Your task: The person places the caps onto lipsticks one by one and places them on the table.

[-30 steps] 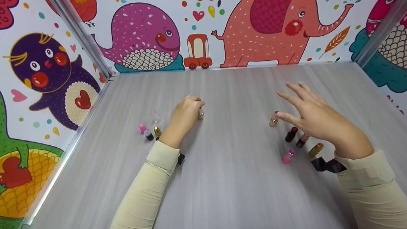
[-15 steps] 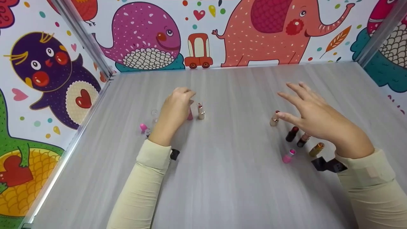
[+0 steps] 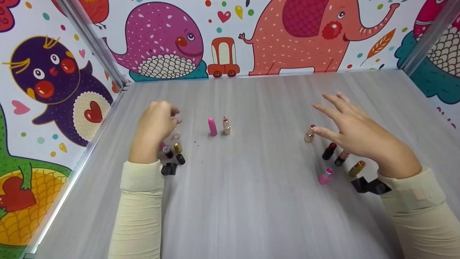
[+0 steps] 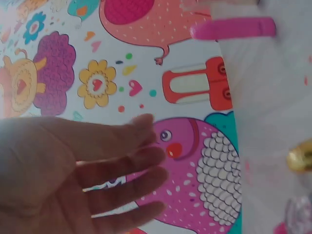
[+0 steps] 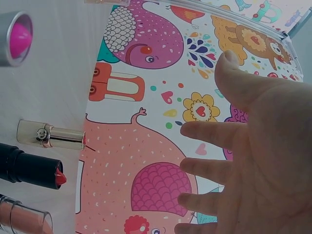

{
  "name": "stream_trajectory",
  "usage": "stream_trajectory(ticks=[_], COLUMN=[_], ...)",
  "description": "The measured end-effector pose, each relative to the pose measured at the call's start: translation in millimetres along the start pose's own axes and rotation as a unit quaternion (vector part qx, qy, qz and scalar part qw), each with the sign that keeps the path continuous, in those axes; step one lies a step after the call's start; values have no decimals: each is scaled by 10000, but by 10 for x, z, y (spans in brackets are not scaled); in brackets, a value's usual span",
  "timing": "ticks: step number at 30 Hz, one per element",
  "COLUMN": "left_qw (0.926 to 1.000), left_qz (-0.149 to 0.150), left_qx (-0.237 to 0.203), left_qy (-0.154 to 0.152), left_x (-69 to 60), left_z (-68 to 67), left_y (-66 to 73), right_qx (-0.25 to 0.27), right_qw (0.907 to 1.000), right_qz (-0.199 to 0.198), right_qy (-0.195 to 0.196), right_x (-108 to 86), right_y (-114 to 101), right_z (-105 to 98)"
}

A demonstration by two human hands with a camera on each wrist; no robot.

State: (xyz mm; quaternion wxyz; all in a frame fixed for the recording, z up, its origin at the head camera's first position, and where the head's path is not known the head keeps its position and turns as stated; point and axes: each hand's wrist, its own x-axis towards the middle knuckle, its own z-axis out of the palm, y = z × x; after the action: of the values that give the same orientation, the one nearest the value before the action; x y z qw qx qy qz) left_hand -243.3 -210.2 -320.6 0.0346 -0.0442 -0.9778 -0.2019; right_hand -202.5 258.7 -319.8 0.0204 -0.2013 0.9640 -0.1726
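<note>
My left hand [image 3: 154, 126] hovers over the left group of small pieces, its fingers loosely extended and holding nothing. Below it are a clear cap [image 3: 175, 136], a gold piece [image 3: 178, 147], a dark piece with a clear top [image 3: 168, 151], a black piece [image 3: 180, 159] and a partly hidden pink piece [image 3: 161, 144]. Right of that hand stand a pink bullet-shaped tube [image 3: 212, 127] and a beige lipstick [image 3: 226, 126]. My right hand [image 3: 355, 135] is spread beside a gold-beige lipstick [image 3: 308, 136], its thumb overlapping that lipstick's tip in the head view; contact is unclear.
Near the right hand stand a black lipstick [image 3: 328, 152], a black-based lipstick with a pinkish top [image 3: 341, 159], a gold lipstick [image 3: 357, 168] and a pink lipstick [image 3: 325, 177]. Cartoon-printed walls [image 3: 280, 46] bound the grey table [image 3: 258, 201] at the back and sides.
My left hand has moved left from the beige lipstick and past the pink tube, leaving both standing uncovered. The right hand has stayed in place.
</note>
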Motion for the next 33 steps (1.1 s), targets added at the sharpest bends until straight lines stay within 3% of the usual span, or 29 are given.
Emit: stream_trajectory(ticks=[5,12,17,23,28,33], left_qw=[9980,9962,9964,9986,9987,9989], left_qz=[-474,-637,-518,-348,-281,-129], left_qx=[63,-2,-3,73,93,401], left_qy=[-421,-600,-668,-398,-403,-199], left_x=[36,89,105,137,144,127], left_z=[61,195,274,326,340,352], left_y=[-190,-371,-427,-490,-498,-477], right_qx=[16,46,19,9,13,57], right_qw=[10000,10000,10000,10000,10000,9996], right_qz=[17,49,40,25,35,271], right_qy=[0,-56,-83,-41,-8,-5], right_x=[-6,0,8,7,13,49], right_y=[8,13,4,2,20,81], right_z=[5,6,2,-2,2,30])
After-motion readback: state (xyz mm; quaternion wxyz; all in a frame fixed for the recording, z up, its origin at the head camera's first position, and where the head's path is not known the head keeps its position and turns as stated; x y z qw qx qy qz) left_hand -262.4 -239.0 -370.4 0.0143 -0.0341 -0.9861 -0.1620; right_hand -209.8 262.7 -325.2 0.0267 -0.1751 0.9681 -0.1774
